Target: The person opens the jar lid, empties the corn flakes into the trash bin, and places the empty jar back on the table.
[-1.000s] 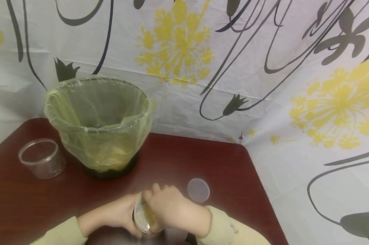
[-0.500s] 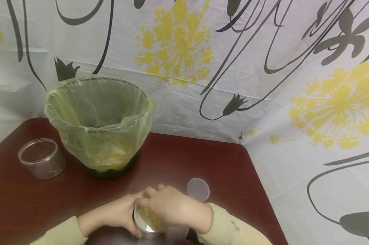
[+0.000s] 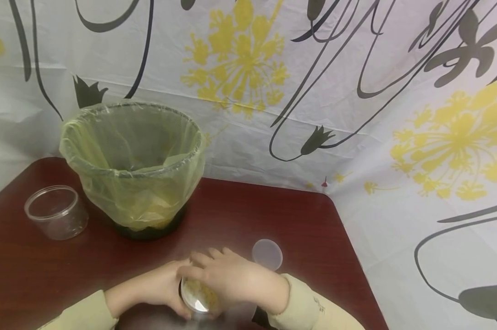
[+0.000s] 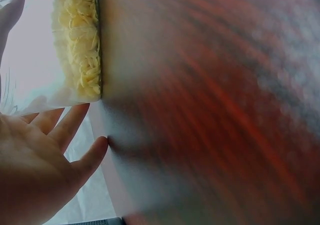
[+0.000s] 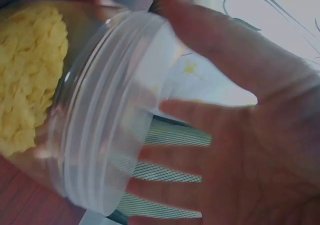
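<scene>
At the table's near edge stands a clear jar of small yellow pasta-like pieces. My left hand grips its left side, thumb toward the front. The left wrist view shows the jar's yellow contents above that hand, its fingers partly behind the wall. My right hand lies across the jar's top from the right. Seen from the right wrist, its fingers are straight and spread beside the jar's ridged translucent top, with the thumb near the upper rim. Finger contact there cannot be told.
A bin with a yellow-green liner stands behind the hands. Left of it sits a clear plastic container. A round translucent lid lies just beyond the right wrist. Patterned sheeting closes off the back.
My right hand has shifted from the jar's right side to farther over its top, its fingers now more spread. The left hand and the jar stay in place.
</scene>
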Demonstrator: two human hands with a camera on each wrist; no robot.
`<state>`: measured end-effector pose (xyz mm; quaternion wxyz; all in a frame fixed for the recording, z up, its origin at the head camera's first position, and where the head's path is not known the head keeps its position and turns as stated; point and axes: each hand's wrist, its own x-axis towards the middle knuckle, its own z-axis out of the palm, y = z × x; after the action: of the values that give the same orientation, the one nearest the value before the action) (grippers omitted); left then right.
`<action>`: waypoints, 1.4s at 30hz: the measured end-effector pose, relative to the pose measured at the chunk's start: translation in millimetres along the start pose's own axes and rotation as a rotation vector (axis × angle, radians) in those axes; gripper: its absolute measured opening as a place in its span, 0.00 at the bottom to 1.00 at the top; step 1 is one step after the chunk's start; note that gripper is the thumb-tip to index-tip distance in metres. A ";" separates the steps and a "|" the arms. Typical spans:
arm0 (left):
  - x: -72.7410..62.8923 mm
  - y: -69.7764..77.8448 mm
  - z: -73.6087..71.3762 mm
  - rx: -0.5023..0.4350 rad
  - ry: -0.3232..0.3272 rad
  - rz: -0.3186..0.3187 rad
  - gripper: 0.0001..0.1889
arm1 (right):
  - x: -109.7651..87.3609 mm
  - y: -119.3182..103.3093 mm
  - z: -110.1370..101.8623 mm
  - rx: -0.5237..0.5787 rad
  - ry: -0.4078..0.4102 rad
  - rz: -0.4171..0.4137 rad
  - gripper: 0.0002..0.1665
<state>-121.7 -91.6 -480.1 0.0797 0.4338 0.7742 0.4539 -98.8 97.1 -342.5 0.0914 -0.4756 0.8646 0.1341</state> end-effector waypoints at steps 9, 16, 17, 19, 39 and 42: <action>0.9 1.3 0.0 -0.050 -0.030 -0.038 0.40 | 8.4 -13.7 -4.6 -0.040 -0.017 0.329 0.67; 0.4 1.3 1.7 -0.073 -0.026 -0.037 0.41 | 12.8 -22.7 -1.1 -0.079 -0.048 0.400 0.62; 0.6 1.5 1.6 -0.080 -0.028 -0.036 0.41 | 13.4 -23.0 -0.1 -0.091 -0.052 0.399 0.60; 0.8 1.5 1.1 -0.094 -0.032 -0.038 0.42 | 14.2 -23.3 1.4 -0.104 -0.054 0.388 0.57; 1.8 2.4 -1.1 -0.013 -0.027 -0.040 0.47 | 9.9 -15.4 2.0 -0.115 -0.056 0.144 0.52; 1.2 2.3 -1.6 -0.015 -0.027 -0.034 0.48 | 8.4 -14.3 1.4 -0.117 -0.055 0.105 0.55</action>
<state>-121.9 -91.2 -477.1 0.1013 0.4262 0.7768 0.4525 -91.1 83.5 -348.3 0.0798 -0.4302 0.8763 0.2019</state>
